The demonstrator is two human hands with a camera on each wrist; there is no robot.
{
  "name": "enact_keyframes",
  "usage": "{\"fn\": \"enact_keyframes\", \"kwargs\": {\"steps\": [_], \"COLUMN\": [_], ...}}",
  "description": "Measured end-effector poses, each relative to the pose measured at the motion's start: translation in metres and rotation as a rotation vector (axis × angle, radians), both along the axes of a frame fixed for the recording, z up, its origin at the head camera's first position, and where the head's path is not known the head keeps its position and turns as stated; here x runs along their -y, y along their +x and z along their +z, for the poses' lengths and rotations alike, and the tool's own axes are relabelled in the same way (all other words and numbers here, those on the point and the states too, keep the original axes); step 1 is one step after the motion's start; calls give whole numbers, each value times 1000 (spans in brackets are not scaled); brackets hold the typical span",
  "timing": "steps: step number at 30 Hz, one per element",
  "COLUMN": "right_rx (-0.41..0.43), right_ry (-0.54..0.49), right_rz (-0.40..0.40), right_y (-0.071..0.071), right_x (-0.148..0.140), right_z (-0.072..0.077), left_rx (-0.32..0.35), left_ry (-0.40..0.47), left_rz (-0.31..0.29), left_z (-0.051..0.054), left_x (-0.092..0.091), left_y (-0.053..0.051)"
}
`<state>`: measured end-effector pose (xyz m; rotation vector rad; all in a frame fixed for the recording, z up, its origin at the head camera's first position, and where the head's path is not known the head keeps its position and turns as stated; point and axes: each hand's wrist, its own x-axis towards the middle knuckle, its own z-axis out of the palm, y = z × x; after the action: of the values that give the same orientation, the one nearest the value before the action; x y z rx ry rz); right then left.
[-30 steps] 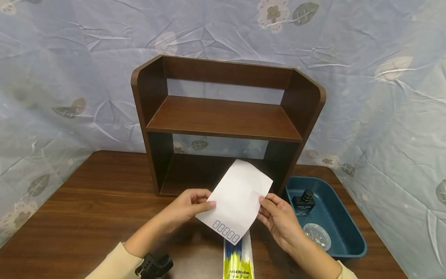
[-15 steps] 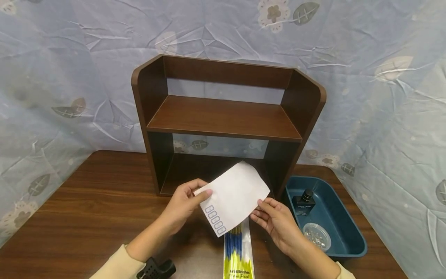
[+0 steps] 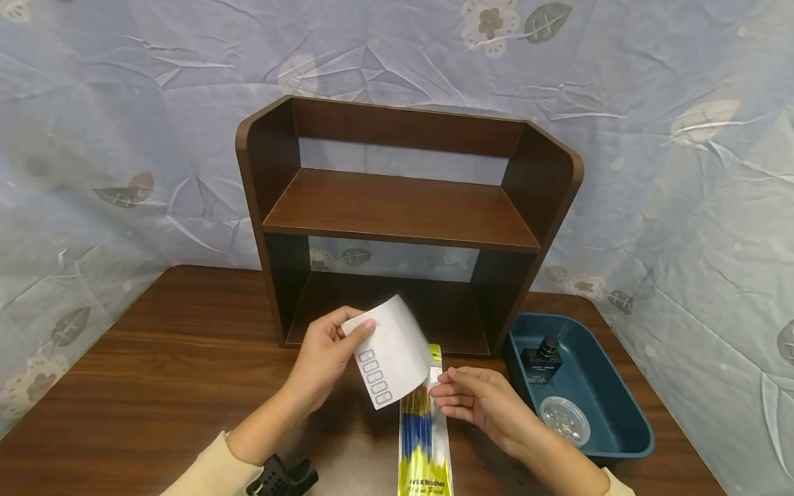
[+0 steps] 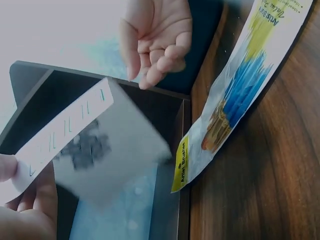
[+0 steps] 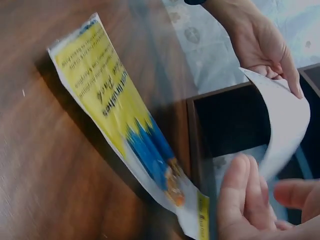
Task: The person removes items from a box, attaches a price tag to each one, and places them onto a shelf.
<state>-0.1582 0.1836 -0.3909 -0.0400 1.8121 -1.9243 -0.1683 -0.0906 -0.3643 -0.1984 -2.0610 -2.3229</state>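
Observation:
My left hand (image 3: pixel 319 358) pinches a white paper card (image 3: pixel 397 351) by its left edge, thumb on top. A row of small printed boxes runs along the card's near edge, and its far side curls over. A dark print on the other face (image 4: pixel 87 145) shows in the left wrist view. Just right of the card my right hand (image 3: pixel 486 406) hovers with loosely bent fingers and nothing between thumb and fingertips; the right wrist view shows the card apart from them. Below both lies a clear pack of artist brushes (image 3: pixel 417 434) on the table, its upper part partly covered by the card.
A dark brown two-tier shelf (image 3: pixel 403 207) stands behind the hands. To the right is a blue tray (image 3: pixel 611 393) with a black perfume bottle (image 3: pixel 542 362) and a round clear container (image 3: pixel 564 420) of small pieces. Patterned cloth (image 3: pixel 149 103) hangs behind the wooden table (image 3: pixel 174 386).
My right hand has let go of the card, which both hands held before. The card has turned and shifted left in my left hand, uncovering more of the brush pack.

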Motion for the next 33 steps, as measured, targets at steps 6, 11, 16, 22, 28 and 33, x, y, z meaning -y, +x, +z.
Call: {"fn": "enact_keyframes", "kwargs": {"steps": [6,11,16,22,28,33], "right_rx": [-219,-566,-817,-915,-941,-991], "right_ry": [156,332,449,458,470,459], "right_rz": [1,-53,-41,4,-22,-43], "right_y": [2,6,9,8,5,2], "right_x": [4,16,32,45,49,51], "right_z": [16,30,39,42,39,36], "left_rx": [-34,-72,-134,-188,-199,-140], "left_ry": [-36,-55,-66,-113,-94,0], "left_rz": [49,69,114,132,141,99], "left_z": [0,0,3,7,10,9], "left_x": [-5,-13,-20,-28,-33,-36], "left_y": [-2,-5,-6,-6,-4,-3]}}
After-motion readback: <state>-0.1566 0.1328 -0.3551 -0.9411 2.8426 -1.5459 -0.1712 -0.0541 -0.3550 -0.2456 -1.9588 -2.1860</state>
